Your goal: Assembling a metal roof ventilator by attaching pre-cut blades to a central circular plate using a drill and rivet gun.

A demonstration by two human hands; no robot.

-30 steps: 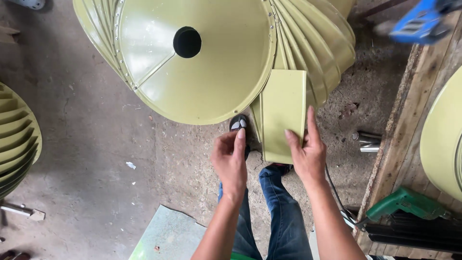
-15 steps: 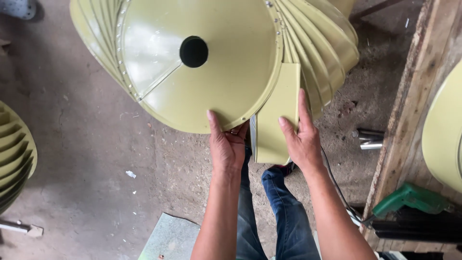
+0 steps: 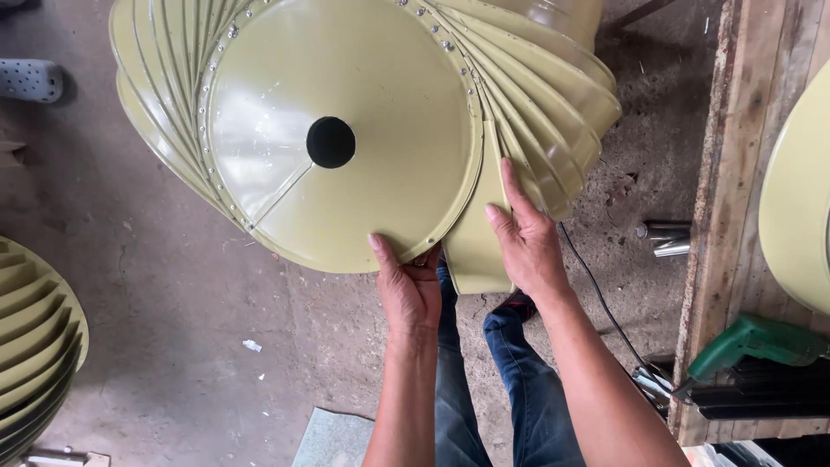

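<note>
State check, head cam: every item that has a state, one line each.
Left hand: gripping the cone disc's lower rim.
Right hand: flat on the loose blade.
Loose blade: partly tucked under the disc rim, lower end sticking out.
Cone disc: riveted along its rim, centre hole open.
Fitted blades: overlapped, fanned around the disc.
Green drill: lying on the wooden bench, unheld.

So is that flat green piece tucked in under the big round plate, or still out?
Tucked in. The top of the flat green blade sits under the round plate rim; only its lower part shows. The right hand presses it, the left hand grips the rim.
</note>
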